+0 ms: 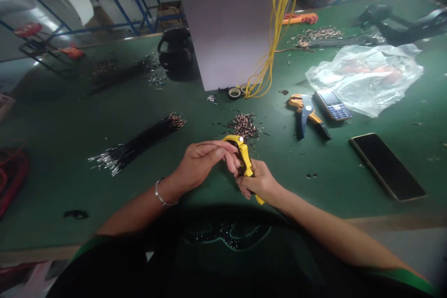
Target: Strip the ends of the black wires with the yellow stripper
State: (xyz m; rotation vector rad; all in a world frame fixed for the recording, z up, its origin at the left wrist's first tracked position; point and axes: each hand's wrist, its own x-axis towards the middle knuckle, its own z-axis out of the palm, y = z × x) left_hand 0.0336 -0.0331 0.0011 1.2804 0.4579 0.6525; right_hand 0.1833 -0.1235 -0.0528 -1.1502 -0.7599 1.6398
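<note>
My right hand (pixel 258 179) is wrapped round the handles of yellow and black hand pliers (pixel 247 162), which look like a wire stripper or crimper. At the tool's head, my left hand (pixel 202 160) has its thumb and fingers pressed together; anything between them is too small or hidden to make out. Just beyond the tool lies a pile of short copper-tipped wire pieces (pixel 243 125). To the left of my hands, a bundle of black wires (pixel 143 142) rests on the green tabletop (pixel 209 216), copper ends toward the middle and silvery ends toward the left.
Orange and dark blue pliers (pixel 306 112), a keypad phone (pixel 333 104), a smartphone (pixel 387 166) and a clear plastic bag (pixel 370 77) lie on the right. Behind stand a pale upright panel (pixel 230 23), hanging yellow wires (pixel 281 14), tape rolls (pixel 234 93) and a black pot-like container (pixel 175 53).
</note>
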